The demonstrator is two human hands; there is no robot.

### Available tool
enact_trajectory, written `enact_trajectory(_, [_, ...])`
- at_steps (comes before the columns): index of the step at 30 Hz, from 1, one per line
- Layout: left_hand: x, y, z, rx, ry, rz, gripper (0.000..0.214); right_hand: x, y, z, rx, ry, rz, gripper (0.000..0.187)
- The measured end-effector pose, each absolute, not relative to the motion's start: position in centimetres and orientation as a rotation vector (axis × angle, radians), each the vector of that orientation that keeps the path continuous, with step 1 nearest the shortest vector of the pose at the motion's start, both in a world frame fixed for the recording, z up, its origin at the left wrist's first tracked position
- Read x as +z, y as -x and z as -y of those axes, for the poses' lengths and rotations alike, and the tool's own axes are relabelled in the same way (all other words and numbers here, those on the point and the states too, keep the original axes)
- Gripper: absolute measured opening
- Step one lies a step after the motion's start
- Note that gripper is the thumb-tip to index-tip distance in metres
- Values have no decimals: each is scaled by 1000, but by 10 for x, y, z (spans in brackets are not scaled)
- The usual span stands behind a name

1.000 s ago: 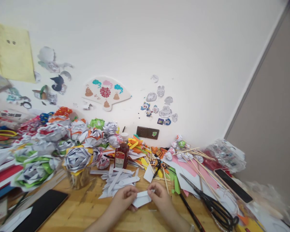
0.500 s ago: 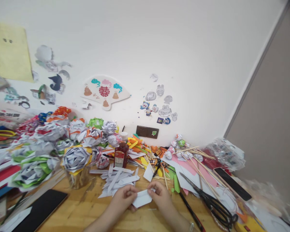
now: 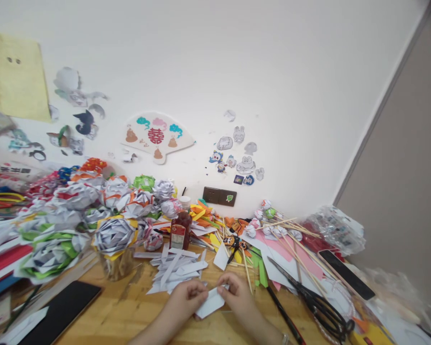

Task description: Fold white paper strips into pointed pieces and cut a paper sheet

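White paper piece [image 3: 210, 303] sits low over the wooden table [image 3: 129, 306], pinched between your left hand [image 3: 188, 296] and right hand [image 3: 239, 297], both closed on its ends. It looks partly folded; the pile of folded strips [image 3: 175, 270] behind suggests plenty finished, this one not yet.

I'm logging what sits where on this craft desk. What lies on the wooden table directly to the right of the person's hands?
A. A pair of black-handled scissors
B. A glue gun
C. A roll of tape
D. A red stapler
A: black-handled scissors lie on the wooden table right of the right hand, which with the left hand holds a folded white paper.
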State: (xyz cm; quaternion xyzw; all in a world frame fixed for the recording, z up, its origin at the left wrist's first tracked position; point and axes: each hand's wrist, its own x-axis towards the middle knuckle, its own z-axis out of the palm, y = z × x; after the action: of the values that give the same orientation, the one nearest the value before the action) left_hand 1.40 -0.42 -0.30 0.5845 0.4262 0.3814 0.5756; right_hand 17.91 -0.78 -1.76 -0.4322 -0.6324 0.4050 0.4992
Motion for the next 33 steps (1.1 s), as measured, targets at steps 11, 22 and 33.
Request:
enact_trajectory(11, [-12,-13,6,908,-1491,-1064,31,-15,-177,9,998,1041,1514,8])
enact_trajectory(22, [-3,-14,14,918,-1611,-1087,18,-7,-173,15,979,1053,1593,9])
enact_trajectory(33, [-10,-15,9,859,-1450,-1064,28,-12,-176,6,1118,1017,1353,32])
